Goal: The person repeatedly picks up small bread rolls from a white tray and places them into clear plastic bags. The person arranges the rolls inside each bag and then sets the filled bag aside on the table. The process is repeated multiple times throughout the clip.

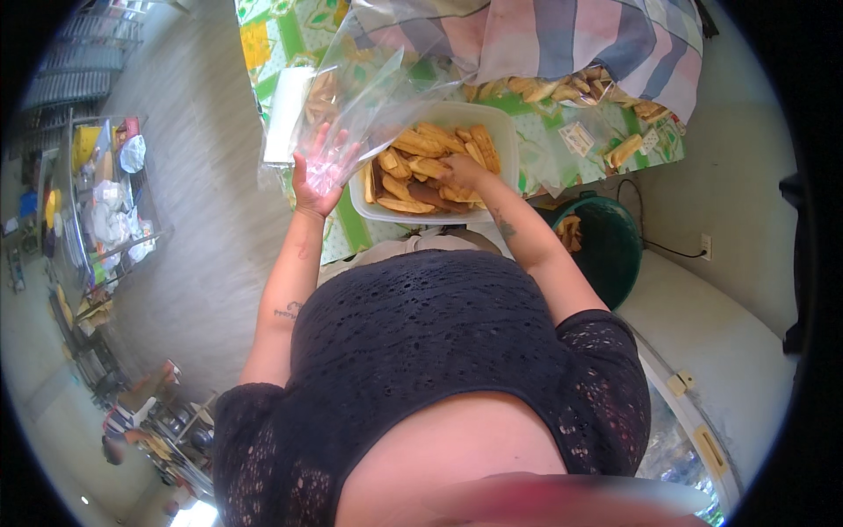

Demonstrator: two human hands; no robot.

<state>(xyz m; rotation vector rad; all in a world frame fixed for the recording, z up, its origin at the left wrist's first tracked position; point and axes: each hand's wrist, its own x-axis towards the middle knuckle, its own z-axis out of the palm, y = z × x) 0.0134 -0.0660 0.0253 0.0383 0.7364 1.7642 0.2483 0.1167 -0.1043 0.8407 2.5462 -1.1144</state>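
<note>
A translucent plastic tub [511, 132] stands in front of me, filled with long golden-brown slices [408, 189] that look like fried banana or plantain. My right hand [463, 171] reaches into it, its fingers curled around some slices; the fingertips are partly hidden among them. At the tub's left side my left hand [323, 169] is raised with the palm up and the fingers spread. A clear plastic bag [373, 92] lies over its palm and fingers and stretches up and right, past the tub's far left corner. Whether this hand is inside the bag I cannot tell.
The table has a green-and-white patterned cloth [338, 237]. A white roll or stack [288, 114] lies left. Beyond the tub, a checked cloth [562, 39] partly covers bagged slices [575, 88]. A dark green bin [615, 246] stands right, and a loaded rack [110, 193] far left.
</note>
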